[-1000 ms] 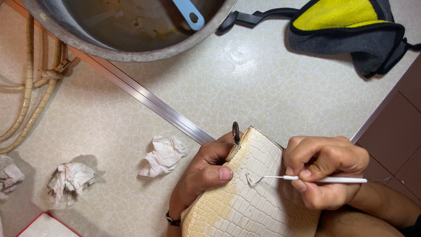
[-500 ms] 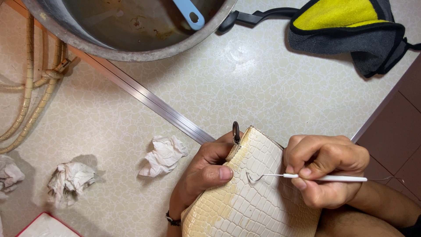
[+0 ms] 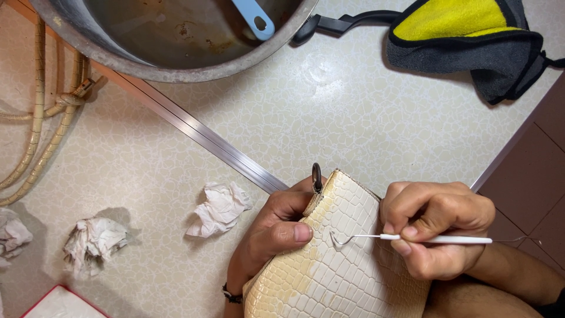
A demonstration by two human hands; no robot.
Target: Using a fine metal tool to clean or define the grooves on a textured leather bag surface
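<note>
Right hand (image 3: 438,227) has its fingers (image 3: 406,231) pinching a thin white hook tool (image 3: 412,238), wire tip resting on the cream croc-pattern bag (image 3: 335,265) in the near middle. Left hand (image 3: 273,232) grips the bag's left edge, thumb pressed flat on it, by a dark ring (image 3: 316,176). Bag's lower part is cut off by the frame.

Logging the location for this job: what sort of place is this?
Probably a home or small workshop floor, worked at ground level: patterned floor, a big metal basin and hoses. The hands hold a cream bag and a hook tool.
</note>
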